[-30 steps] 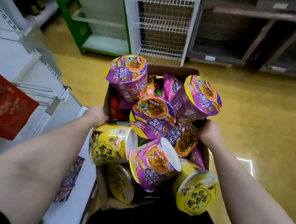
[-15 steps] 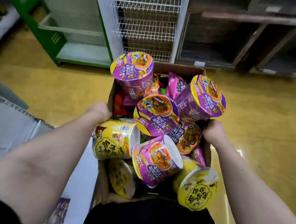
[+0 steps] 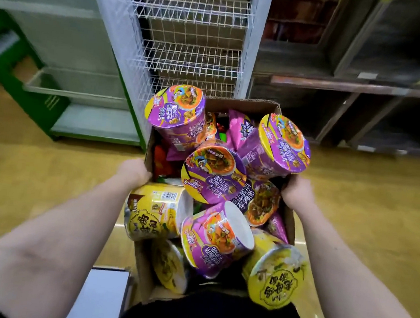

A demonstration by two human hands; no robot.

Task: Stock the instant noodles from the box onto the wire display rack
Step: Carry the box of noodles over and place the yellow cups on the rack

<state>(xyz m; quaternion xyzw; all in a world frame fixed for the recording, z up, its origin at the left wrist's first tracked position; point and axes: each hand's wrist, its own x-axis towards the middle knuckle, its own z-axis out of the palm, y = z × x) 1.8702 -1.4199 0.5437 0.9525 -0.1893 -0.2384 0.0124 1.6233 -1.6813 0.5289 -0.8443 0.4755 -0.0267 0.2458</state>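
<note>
The white wire display rack (image 3: pixel 191 35) stands just beyond the cardboard box (image 3: pixel 240 105), which is heaped with purple and yellow noodle cups (image 3: pixel 213 176). The left hand (image 3: pixel 135 171) and right hand (image 3: pixel 296 191) each grip a side wall of the box.

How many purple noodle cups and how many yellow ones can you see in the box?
Purple cups: 4
Yellow cups: 3
Total: 7 cups in view in the box. There are also flat packets between them, and more may be hidden underneath.
</note>
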